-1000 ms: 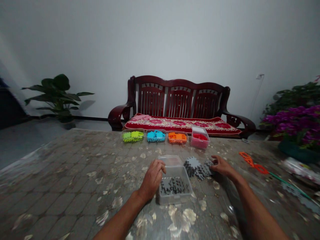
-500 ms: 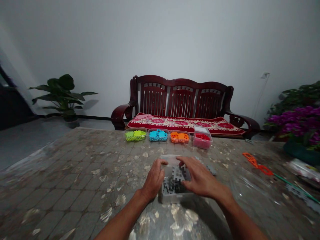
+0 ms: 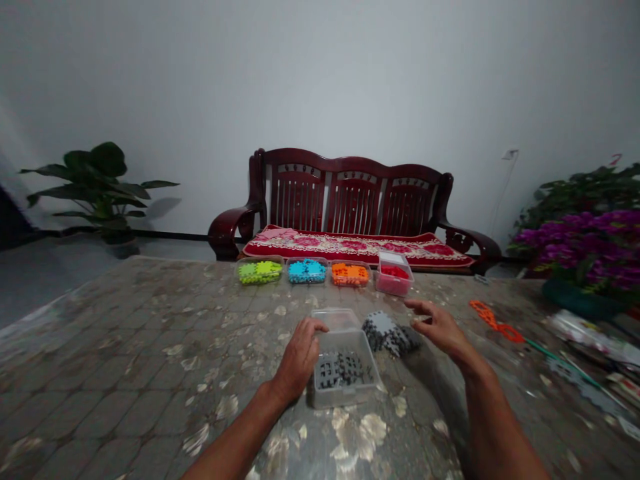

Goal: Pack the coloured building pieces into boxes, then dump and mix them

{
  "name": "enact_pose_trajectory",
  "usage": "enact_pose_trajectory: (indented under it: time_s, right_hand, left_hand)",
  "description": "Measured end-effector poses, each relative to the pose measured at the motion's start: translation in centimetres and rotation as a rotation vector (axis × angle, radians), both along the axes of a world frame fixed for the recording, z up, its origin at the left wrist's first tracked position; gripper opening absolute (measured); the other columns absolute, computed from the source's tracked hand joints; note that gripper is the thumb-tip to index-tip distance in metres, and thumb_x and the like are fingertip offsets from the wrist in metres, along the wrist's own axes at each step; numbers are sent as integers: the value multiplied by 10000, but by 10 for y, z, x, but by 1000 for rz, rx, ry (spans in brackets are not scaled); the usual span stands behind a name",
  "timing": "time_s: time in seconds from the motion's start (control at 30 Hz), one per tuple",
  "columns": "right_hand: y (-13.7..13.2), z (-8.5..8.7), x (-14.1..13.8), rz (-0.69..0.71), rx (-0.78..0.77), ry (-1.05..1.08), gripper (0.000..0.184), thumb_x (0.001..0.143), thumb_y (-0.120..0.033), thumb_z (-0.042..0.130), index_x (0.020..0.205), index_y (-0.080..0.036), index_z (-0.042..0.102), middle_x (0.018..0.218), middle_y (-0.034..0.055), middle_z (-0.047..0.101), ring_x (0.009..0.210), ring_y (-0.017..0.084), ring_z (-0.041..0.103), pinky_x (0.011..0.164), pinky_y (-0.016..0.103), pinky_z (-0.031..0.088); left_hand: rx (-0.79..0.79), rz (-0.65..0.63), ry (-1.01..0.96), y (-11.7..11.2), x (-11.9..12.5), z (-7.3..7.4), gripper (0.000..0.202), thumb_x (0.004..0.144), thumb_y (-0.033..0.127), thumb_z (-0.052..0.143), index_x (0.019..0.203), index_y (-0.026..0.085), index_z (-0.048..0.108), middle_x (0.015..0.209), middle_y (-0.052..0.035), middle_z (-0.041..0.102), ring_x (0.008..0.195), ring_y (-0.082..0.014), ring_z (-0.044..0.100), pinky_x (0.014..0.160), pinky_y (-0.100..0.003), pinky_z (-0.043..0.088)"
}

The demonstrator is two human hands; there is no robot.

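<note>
A clear plastic box (image 3: 345, 395) stands in front of me, its lid (image 3: 336, 319) tilted up at the back. Grey interlocking pieces (image 3: 340, 369) lie low inside it. My left hand (image 3: 300, 350) is closed around the box's left side, fingers over the rim near the back corner. To the right of the box, a heap of grey interlocking pieces (image 3: 390, 333) sits on the tablecloth. My right hand (image 3: 440, 330) hovers just right of that heap, thumb and fingers apart, with nothing seen between them.
Behind the box stand tubs of green pieces (image 3: 260, 271), blue pieces (image 3: 307, 271), orange pieces (image 3: 350, 274) and red pieces (image 3: 394, 279). To the right lie joined orange pieces (image 3: 495, 321), a grey strip (image 3: 585, 383) and a flower pot (image 3: 575, 297). A wooden bench (image 3: 350, 200) stands beyond.
My right hand has left the box and moved right, past the grey heap, which now shows fully. The grey pieces in the box sit lower. My left hand stays at the box's side.
</note>
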State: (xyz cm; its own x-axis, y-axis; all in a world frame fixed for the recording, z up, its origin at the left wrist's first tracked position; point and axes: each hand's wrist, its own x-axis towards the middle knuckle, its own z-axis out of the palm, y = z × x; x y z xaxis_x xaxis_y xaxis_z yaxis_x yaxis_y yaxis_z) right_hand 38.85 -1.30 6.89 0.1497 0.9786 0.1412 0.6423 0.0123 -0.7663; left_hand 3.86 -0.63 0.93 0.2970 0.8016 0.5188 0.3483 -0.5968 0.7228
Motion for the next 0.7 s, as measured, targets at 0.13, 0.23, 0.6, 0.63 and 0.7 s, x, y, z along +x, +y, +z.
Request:
enact_pose_trajectory:
  time_s: [0.13,0.23,0.6,0.63,0.7]
  right_hand:
    - [-3,-17,30,132,-187,-30,776,543,-176,633,1317,-210,673,1437,120,625,1351,343,541,1077,488,469]
    - [-2,-24,34,165,-201,-131,798,496,-133,640,1289,-205,701,1432,126,629,1358,363,531,1147,513,392]
    - [0,-42,35,78,-195,-86,734,537,-191,704,1271,-198,701,1244,123,734,1142,344,679,1038,485,504]
    - [-2,-39,35,55,-165,-90,712,542,-214,730,1254,-191,709,1239,129,732,1137,349,677,1028,486,511]
    - [-8,-26,29,28,-82,-98,672,569,-264,766,1233,-178,718,1227,140,726,1117,349,674,1008,482,521]
  left_hand:
    - [17,-12,19,1,0,1,254,959,235,327,1002,218,576,1025,-76,626,1040,-246,592,953,-405,488]
    - [24,-15,18,1,0,0,261,966,243,315,1009,219,572,1023,-77,625,1037,-247,591,952,-411,489]
    - [24,3,38,-1,-1,1,257,968,234,322,994,234,577,1023,-74,633,1038,-246,597,957,-405,484]
    - [26,6,40,-2,-1,2,256,968,236,326,995,234,581,1024,-73,634,1036,-246,598,955,-402,484]
    - [40,7,37,-1,-1,1,253,968,237,332,992,232,584,1020,-70,633,1026,-244,599,947,-392,485]
